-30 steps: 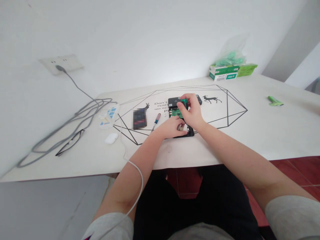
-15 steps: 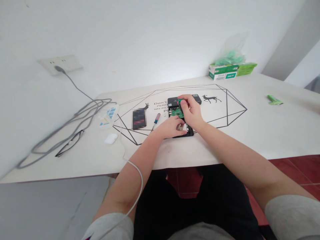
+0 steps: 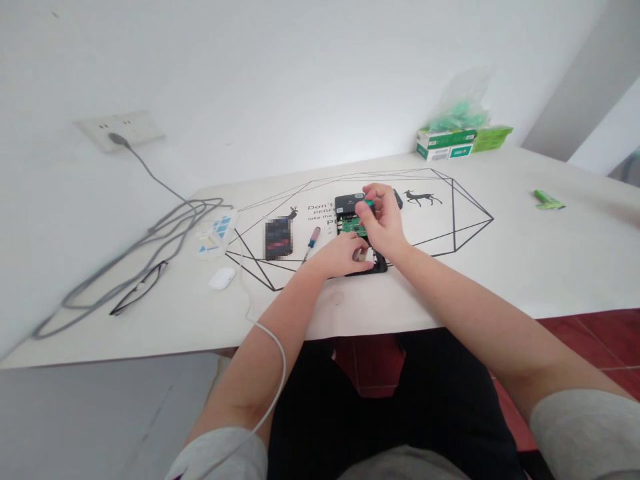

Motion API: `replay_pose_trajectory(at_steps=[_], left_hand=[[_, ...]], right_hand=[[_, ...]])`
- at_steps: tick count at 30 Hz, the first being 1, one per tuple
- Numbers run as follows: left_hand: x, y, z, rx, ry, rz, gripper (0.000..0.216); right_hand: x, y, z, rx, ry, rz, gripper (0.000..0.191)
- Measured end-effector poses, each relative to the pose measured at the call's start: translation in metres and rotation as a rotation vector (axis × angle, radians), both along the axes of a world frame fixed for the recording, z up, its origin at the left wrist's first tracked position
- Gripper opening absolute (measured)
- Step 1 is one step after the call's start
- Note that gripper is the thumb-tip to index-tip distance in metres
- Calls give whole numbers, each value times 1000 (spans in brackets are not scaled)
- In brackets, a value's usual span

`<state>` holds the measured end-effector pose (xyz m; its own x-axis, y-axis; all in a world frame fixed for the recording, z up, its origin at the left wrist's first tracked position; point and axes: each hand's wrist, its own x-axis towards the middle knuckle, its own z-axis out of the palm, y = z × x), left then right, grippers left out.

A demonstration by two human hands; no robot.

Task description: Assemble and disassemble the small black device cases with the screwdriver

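An opened black electronic device lies on the table in front of me, its green circuit board (image 3: 351, 225) showing. My left hand (image 3: 344, 255) is bent over the near part of the black casing (image 3: 381, 263), fingers curled and fingertips on its inside. My right hand (image 3: 384, 223) pinches a small green piece (image 3: 369, 202) between thumb and fingers, above the board; its exact kind is unclear. A flat black part (image 3: 349, 204) with a white label lies at the board's far end. Another black part (image 3: 399, 199) shows partly behind my right hand.
A screwdriver (image 3: 313, 237) lies left of the device, near a blurred dark object (image 3: 279, 238). Further left are a white case (image 3: 223, 278), glasses (image 3: 140, 288) and a coiled grey cable (image 3: 125, 267). Green boxes (image 3: 446, 139) stand by the wall. A white cable (image 3: 280, 347) crosses my left forearm.
My right hand has tilted and shifted slightly, turning the small green piece to a flatter angle above the board. My left hand stays where it was on the casing.
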<state>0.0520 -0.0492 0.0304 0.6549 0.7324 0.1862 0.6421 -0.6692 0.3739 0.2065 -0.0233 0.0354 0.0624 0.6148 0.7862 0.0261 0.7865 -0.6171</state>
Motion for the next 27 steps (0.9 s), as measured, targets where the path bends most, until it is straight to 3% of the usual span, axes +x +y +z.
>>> replay_pose_trajectory(at_steps=[4,10,14,27], left_hand=[[-1,0,0,-1,5,-5,27],[0,0,1,-7,1,-13,25],[0,-1,1,-15,-10,-10,25],[0,-2,1,-5,33,8,26]], right_hand=[[1,-3,1,-46,48,68,27],[2,0,4,56,-30,-171,22],[2,2,6,85,-68,-224,19],[4,-8,7,-1,-31,-49,32]])
